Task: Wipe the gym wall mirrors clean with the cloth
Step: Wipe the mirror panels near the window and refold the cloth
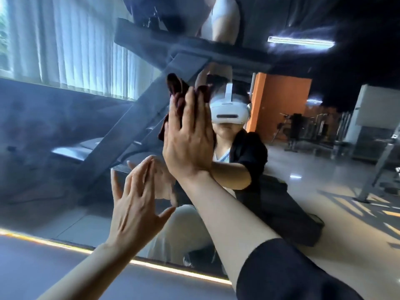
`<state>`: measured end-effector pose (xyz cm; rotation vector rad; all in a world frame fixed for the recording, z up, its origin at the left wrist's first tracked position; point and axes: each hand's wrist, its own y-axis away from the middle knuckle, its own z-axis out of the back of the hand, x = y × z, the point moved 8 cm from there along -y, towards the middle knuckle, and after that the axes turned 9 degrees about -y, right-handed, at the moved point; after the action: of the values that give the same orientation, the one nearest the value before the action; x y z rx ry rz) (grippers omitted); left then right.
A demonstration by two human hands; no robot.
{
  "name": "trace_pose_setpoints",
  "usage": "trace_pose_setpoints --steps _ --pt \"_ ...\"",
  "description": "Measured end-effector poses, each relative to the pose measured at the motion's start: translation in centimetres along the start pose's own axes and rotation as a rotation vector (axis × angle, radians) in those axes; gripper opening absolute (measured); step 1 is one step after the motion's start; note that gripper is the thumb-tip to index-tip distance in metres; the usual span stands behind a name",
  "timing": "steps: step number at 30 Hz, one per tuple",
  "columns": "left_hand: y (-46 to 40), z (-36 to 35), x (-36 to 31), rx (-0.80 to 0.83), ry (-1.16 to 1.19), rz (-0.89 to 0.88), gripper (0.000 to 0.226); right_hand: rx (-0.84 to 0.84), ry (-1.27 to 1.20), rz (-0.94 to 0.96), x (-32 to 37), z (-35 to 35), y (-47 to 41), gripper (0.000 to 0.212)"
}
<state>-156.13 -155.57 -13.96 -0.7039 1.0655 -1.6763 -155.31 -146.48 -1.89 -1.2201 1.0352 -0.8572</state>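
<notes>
At the far left the mirror (pixel 65 137) reflects pale vertical blinds (pixel 71 46) over a window, washed out by glare, and below them a dark hazy patch where nothing can be made out. A bright strip (pixel 65 245) runs along the mirror's lower edge, slanting down to the right until the right forearm hides it.

The left hand (pixel 134 204) is raised near the glass with its fingers straight and spread, holding nothing; whether the fingertips touch the glass cannot be told. Its blurred reflection sits just beyond it.

A dark slanted beam (pixel 138 126) crosses the reflection behind the hands; what it belongs to is unclear.

The right hand (pixel 188 135) presses flat against the mirror with fingers straight and together, the dark red cloth (pixel 176 87) trapped between palm and glass. Only the cloth's bunched top above the fingertips and a bit at the hand's left edge show; the rest is hidden under the hand. The dark sleeve (pixel 292 271) is cut off by the bottom edge.

Right of the hand, the person's reflection wears a white headset (pixel 229 109), partly covered by the hand. Further right stand an orange wall (pixel 281 105) and gym machines (pixel 303 131), small and blurred. A ceiling light (pixel 300 42) glows above.
</notes>
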Motion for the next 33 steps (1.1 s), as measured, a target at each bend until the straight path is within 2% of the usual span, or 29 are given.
trace_pose_setpoints --steps 4,9,13,18,22,25,30,33 --pt "1.6 -0.6 2.6 0.056 -0.018 0.14 0.109 0.159 -0.018 0.12 3.8 -2.9 0.9 0.049" --pt "2.9 -1.4 1.0 0.11 -0.011 0.203 0.117 0.379 -0.027 0.346 3.9 -2.6 4.3 0.052" --pt "3.1 -1.9 -2.8 0.135 0.02 0.189 0.12 0.353 0.025 0.42 -1.5 2.0 6.5 0.044" --pt "3.4 -2.7 -9.4 0.122 0.066 0.089 0.12 0.289 0.146 0.33 -10.7 10.0 8.9 0.043" --pt "4.3 -2.4 -14.4 0.077 0.108 -0.033 0.121 0.29 0.232 0.175 -18.3 16.2 12.3 0.045" --pt "5.6 -2.8 -15.3 0.07 0.14 -0.06 0.123 0.253 0.271 0.017 -22.3 20.1 16.1 0.042" --pt "8.8 -4.3 -12.2 0.081 0.139 -0.035 0.11 0.073 0.254 -0.275 -21.1 19.5 20.5 0.044" --pt "10.1 -5.1 -9.0 0.094 0.132 0.015 0.129 0.07 0.231 -0.12 -16.4 15.7 20.4 0.046"
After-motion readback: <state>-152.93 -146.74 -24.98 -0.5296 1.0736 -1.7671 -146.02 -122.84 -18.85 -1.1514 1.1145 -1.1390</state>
